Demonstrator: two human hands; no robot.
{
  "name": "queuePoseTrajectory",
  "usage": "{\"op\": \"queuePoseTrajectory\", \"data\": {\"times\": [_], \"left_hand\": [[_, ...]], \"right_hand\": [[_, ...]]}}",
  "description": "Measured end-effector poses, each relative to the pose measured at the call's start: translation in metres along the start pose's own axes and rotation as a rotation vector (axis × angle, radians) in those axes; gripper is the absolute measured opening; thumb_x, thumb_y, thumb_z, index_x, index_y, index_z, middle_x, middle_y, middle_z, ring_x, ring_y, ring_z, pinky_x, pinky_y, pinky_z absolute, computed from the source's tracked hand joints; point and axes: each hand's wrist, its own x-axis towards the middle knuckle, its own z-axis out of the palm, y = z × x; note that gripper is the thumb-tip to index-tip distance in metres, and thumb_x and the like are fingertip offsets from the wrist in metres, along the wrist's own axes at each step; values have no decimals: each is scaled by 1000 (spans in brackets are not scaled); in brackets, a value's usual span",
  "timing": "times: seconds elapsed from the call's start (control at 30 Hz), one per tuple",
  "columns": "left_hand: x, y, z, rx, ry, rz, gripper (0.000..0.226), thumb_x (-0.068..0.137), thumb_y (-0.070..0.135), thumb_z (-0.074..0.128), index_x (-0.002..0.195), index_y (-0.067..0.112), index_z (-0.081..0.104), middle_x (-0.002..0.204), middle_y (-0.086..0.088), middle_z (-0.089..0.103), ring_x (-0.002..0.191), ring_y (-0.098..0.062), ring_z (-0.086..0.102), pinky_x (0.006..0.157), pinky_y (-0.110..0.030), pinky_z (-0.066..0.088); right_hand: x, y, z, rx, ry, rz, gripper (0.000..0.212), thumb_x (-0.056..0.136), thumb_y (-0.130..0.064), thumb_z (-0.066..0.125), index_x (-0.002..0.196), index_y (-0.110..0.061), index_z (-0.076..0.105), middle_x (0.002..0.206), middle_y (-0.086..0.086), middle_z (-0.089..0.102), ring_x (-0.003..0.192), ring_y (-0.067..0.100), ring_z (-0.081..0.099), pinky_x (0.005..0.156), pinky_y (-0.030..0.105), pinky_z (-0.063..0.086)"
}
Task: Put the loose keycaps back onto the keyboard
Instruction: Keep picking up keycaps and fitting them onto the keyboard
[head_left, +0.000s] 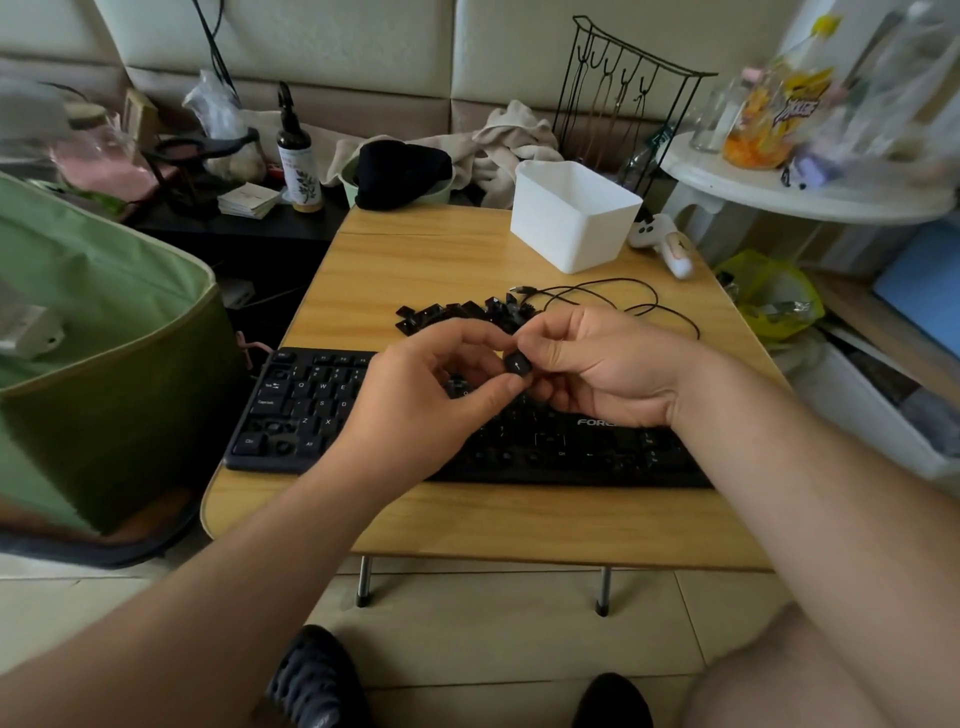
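Both hands are up over the keyboard (291, 410), close together. The left hand (415, 400) and right hand (597, 369) both pinch one black keycap (518, 365) w/ thumb and fingers curled round it. The cap has a small white arrow on top. It is held in the air, above the middle of the keyboard, not on it.

The keyboard is black and lies on the wood table (415, 260), near the front edge. Lots of its keys are off; the left side has letters on.

A pile of loose keycaps (457, 312) sits on the table just behind the hands. A thin black cable (623, 291) curls beside the pile. A white box (571, 218) stands further back on the right. A green bag (104, 338) is at the left, off the table.
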Motion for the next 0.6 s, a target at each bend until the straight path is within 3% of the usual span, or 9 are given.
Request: {"op": "queuePoseTrajectory", "data": {"times": [0.13,0.2,0.3,0.43,0.53,0.6], "left_hand": [[2,-3,5,-86,6,-53,23,88,23,83,103,31,67,92,13,77,89,-9,72,78,-39,57],[5,-4,7,-130,4,-77,15,89,22,81,99,27,71,94,8,78,92,-15,74,83,-44,60],[10,-5,14,-162,-23,-79,8,91,20,80,96,25,75,92,6,79,90,-14,75,84,-40,62],[13,0,26,-166,-68,-81,9,93,20,77,99,26,78,93,8,79,90,-12,74,84,-33,61],[13,4,37,-167,-110,-90,12,95,23,75,105,28,78,96,11,79,94,-7,74,88,-30,59],[12,7,46,-176,-132,-107,12,95,28,75,106,31,75,96,11,79,89,-6,73,83,-30,58]], "right_hand": [[-6,1,2,-19,56,-105,13,92,-19,67,101,-22,76,84,5,72,72,17,58,70,32,42],[-13,2,1,-103,95,-187,24,98,-9,63,99,-27,80,86,4,75,76,17,64,75,32,50],[-26,6,-3,-260,185,-308,27,94,1,67,102,-23,77,85,3,78,78,15,72,74,25,58],[-39,14,-15,-368,279,-351,31,89,5,73,105,-21,75,96,12,78,86,28,77,80,32,62],[-48,15,-24,-424,299,-343,31,88,6,73,105,-20,74,95,8,79,85,21,77,76,25,59],[-56,14,-30,-514,308,-343,32,88,5,74,103,-23,74,96,3,79,89,18,76,82,27,60]]}}
